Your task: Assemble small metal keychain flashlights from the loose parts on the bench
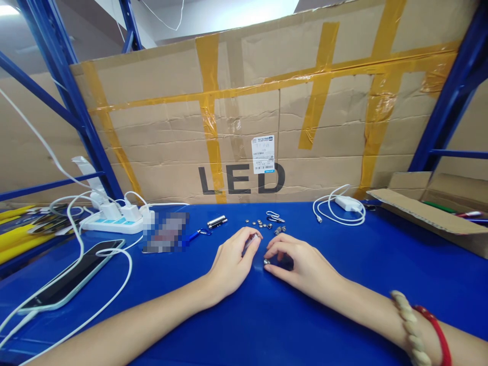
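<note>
My left hand (233, 256) is closed, its curled fingers and thumb around a small silvery piece (250, 241) that is mostly covered. To its right, my right hand (301, 262) is closed in a pinch, with a small shiny button cell (266, 261) between thumb and fingertips just above the blue table (244, 325). Beyond the hands lie several loose button cells (260, 223) and a cluster of small metal parts (280, 230). A silver carabiner clip (275, 217) rests behind them. Left of these are a small metal flashlight tube (217, 221) and a blue carabiner (205, 232).
At left, a phone (72, 279) lies under white cables beside a power strip (118, 222) and a pixelated flat item (166, 233). A white charger (348, 204) with coiled cable sits back right. An open cardboard box (430, 216) stands at right; a large taped carton (168, 137) walls the back.
</note>
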### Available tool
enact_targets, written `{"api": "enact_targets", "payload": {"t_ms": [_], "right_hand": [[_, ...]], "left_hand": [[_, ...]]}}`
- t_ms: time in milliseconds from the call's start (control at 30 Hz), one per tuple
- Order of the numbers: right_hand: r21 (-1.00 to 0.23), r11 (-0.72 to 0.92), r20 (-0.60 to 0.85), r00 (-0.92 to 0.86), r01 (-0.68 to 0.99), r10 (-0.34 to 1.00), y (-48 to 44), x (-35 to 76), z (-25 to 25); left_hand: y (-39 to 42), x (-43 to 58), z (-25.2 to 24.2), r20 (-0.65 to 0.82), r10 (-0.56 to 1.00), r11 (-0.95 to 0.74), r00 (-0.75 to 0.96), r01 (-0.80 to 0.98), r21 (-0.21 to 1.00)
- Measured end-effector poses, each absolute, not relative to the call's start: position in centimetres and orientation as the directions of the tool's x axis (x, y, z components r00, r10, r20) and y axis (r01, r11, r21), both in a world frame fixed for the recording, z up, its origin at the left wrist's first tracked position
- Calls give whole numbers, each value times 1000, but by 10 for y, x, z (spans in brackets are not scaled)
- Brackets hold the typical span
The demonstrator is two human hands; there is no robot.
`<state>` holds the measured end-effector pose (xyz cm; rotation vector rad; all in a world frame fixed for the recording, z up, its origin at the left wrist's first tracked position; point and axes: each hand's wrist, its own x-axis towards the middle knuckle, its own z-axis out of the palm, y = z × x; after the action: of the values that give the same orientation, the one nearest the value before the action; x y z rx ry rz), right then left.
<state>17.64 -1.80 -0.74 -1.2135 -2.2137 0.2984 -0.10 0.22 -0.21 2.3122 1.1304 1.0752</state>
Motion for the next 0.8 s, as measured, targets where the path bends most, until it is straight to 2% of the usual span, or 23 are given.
{"api": "enact_targets", "payload": {"t_ms": [800], "right_hand": [[-448, 539, 389, -387, 714, 836, -20, 175, -5]], "left_hand": [[2, -1, -2, 471, 779, -627, 414, 518, 582]]}}
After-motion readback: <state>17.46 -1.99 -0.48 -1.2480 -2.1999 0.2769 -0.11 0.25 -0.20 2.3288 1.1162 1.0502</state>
